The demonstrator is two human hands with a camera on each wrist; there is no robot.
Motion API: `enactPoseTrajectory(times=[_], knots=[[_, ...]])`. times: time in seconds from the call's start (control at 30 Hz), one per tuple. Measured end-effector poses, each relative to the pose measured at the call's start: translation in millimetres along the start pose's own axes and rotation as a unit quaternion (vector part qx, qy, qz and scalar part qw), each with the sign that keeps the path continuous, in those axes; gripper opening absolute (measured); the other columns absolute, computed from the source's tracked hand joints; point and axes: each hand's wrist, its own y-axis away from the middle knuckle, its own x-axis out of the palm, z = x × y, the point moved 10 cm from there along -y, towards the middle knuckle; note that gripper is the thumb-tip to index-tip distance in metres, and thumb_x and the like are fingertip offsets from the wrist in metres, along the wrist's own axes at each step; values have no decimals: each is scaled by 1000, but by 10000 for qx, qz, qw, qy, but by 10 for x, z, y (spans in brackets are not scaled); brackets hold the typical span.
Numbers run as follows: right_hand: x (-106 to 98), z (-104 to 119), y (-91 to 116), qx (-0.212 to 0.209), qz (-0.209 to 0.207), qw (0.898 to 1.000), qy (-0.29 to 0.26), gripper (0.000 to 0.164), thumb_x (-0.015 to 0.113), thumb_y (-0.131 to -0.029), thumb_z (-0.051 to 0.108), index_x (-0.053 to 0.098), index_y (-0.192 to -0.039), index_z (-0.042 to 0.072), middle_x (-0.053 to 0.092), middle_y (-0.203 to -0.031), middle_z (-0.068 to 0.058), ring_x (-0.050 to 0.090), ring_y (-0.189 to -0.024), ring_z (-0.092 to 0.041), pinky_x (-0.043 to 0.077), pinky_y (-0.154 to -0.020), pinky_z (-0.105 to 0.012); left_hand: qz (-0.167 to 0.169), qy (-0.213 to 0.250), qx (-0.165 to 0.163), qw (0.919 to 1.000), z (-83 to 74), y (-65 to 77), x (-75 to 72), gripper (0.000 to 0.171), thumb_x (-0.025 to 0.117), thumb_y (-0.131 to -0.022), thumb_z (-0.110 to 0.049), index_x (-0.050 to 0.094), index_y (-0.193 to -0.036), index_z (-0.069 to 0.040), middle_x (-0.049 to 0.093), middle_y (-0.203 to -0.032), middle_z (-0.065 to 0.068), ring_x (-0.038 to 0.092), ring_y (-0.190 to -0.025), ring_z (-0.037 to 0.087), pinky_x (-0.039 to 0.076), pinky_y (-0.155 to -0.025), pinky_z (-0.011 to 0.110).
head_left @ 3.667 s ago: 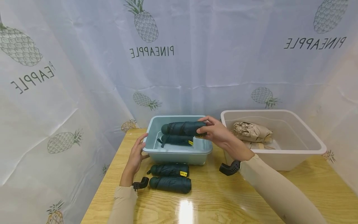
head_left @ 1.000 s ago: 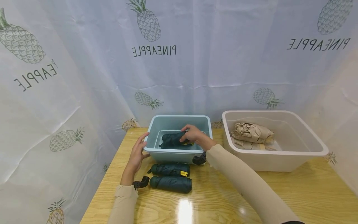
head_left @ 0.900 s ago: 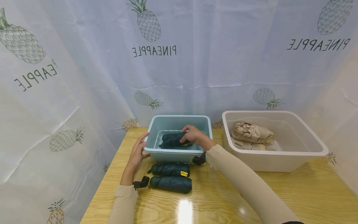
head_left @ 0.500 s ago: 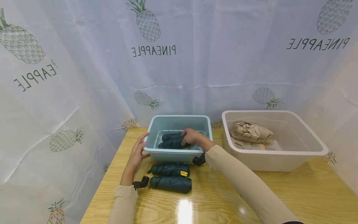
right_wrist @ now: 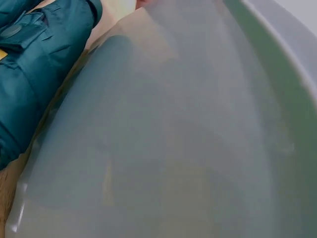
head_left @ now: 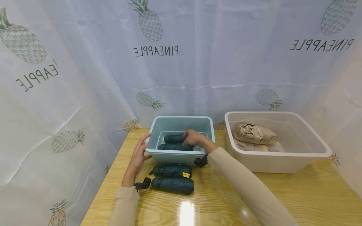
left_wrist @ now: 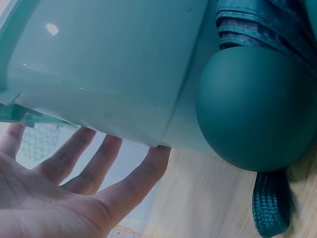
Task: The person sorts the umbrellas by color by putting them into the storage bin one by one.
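In the head view, the light blue plastic box [head_left: 210, 125] holds two dark green folded umbrellas side by side. My right hand [head_left: 195, 138] reaches down inside and grips the right end of the nearer umbrella [head_left: 172, 147]; its fingers are partly hidden. The farther umbrella [head_left: 173, 138] lies just behind. With fingers spread and extended, my left hand [head_left: 137, 158] steadies the box's left side; in the left wrist view its fingertips [left_wrist: 159, 154] touch the outer wall. Before the box lie two more folded umbrellas: one with a yellow tag [head_left: 169, 171], one without a visible tag [head_left: 172, 185].
To the right stands a larger off-white bin [head_left: 277, 163] with crumpled beige folded fabric [head_left: 254, 133] inside. Both containers rest on a wooden table [head_left: 220, 201] against a pineapple-print curtain [head_left: 198, 69]. A black wrist camera [head_left: 201, 160] overlaps the box's front wall.
Earlier my right hand held an umbrella above the box; now both umbrellas lie inside. Within the last second the nearer one has slid left. My left hand has stayed at the box.
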Motion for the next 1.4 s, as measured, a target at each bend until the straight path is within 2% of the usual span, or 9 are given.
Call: enactPoseTrajectory(times=[0.13,0.27,0.5,0.8,0.93,1.03,1.13,1.3,1.4], knots=[[-129,145,38,-733,-569,9954,-249,35,65,-97,9,58,-130,-1,60,-131,-18,58,-118,-32,50,-97,-44,-22,39,-11,10000,-2,-1,6,49,39,-109,-29,37,-157,-18,22,-166,10,29,-148,41,35,-104,79],[-216,318,134,-1615,-1026,9791,-682,24,60,-99,12,63,-121,3,64,-119,-12,63,-106,-25,54,-90,-38,-26,49,-57,10000,10,10,4,49,38,-110,-28,36,-157,-18,22,-166,10,30,-148,41,35,-104,79],[-131,632,426,-3066,-585,9403,-1357,16,60,-100,7,64,-116,3,65,-112,-21,66,-93,-21,58,-88,-32,-16,33,-35,10000,3,-2,5,49,39,-109,-30,38,-157,-19,23,-166,9,28,-149,41,35,-104,79],[46,697,1068,-3975,-778,8970,-1772,11,65,-96,4,66,-107,4,65,-103,-17,64,-86,-15,57,-78,-26,-34,-36,-46,10000,17,5,-5,50,38,-110,-31,36,-158,-18,23,-166,10,31,-147,41,36,-104,78],[195,652,1368,-4623,-851,8715,-1401,9,65,-95,1,66,-102,5,66,-95,-15,65,-80,-14,60,-70,-30,-10,-50,-36,10000,29,5,3,50,37,-110,-32,35,-158,-19,22,-166,10,32,-146,40,36,-104,78],[336,561,1512,-4924,-904,8623,-768,12,67,-93,2,66,-101,11,68,-92,-6,65,-79,-9,60,-67,-31,-4,-36,-24,10000,32,4,8,49,37,-110,-32,36,-158,-20,23,-166,8,32,-147,40,36,-104,78],[467,406,1528,-4805,-872,8722,-265,15,71,-91,6,66,-102,15,68,-92,-3,64,-78,-11,60,-66,-33,7,-39,-25,10000,29,0,13,49,37,-110,-32,36,-158,-21,23,-166,6,32,-148,40,35,-105,78],[647,75,1399,-4050,-676,9113,313,19,75,-91,16,66,-106,10,67,-96,-9,65,-81,-22,59,-70,-31,-4,-68,-57,10000,28,2,9,49,38,-110,-32,36,-157,-22,23,-166,5,31,-148,40,35,-105,78],[706,-77,1342,-3629,-659,9265,749,24,77,-90,22,67,-109,10,66,-99,-5,65,-84,-18,57,-74,-25,-7,-66,-47,10000,25,7,2,49,37,-110,-32,36,-158,-22,22,-166,5,30,-148,40,34,-105,79]])
